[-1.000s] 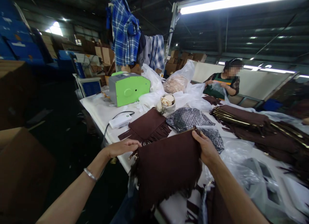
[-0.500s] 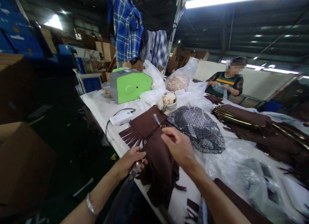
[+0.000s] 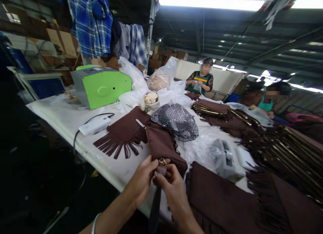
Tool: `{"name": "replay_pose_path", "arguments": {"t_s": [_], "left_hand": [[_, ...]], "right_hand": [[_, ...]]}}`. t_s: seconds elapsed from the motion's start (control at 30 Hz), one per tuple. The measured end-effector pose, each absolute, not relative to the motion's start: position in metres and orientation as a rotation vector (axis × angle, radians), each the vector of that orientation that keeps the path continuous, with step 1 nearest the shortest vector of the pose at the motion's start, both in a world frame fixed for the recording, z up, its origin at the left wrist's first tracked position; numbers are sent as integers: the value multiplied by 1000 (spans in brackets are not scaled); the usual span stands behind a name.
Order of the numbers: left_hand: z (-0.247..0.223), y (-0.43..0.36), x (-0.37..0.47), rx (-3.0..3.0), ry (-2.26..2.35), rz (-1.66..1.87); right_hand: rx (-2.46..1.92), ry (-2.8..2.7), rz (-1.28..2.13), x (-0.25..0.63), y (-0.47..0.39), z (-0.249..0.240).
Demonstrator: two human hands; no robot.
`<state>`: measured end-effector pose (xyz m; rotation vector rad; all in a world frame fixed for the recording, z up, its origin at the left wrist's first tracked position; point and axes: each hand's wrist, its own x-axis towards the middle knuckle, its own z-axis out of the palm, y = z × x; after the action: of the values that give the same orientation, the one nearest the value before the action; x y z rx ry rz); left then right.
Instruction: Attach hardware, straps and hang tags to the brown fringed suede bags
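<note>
Clear plastic wrap: nipped in the right hand, narrow pinch; half a second ago that hand hovered over the pouch, nothing held!
Left hand: pinching close beside the ring.
Gold ring: firm, probably the surest hold.
Brown pouch: twelve o'clock from the hands, looks light, soft, floppy.
Fringed pouch: eleven o'clock, flat.
</note>
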<state>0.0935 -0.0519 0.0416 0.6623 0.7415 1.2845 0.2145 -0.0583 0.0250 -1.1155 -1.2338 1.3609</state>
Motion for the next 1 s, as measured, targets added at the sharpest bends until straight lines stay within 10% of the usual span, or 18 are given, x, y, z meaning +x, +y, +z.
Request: {"name": "replay_pose_path", "arguments": {"t_s": [0.47,0.8,1.0], "left_hand": [[28,-29,87,2396,1174,1130],[44,-22,104,2759,1279,1199],[57,-20,97,2836,1185,1308]], "right_hand": [[-1016,-1058,1640,277,-60,51],[-1399,-1745,704,283,-54,63],[-1317,-1695,944,290,-52,71]]}}
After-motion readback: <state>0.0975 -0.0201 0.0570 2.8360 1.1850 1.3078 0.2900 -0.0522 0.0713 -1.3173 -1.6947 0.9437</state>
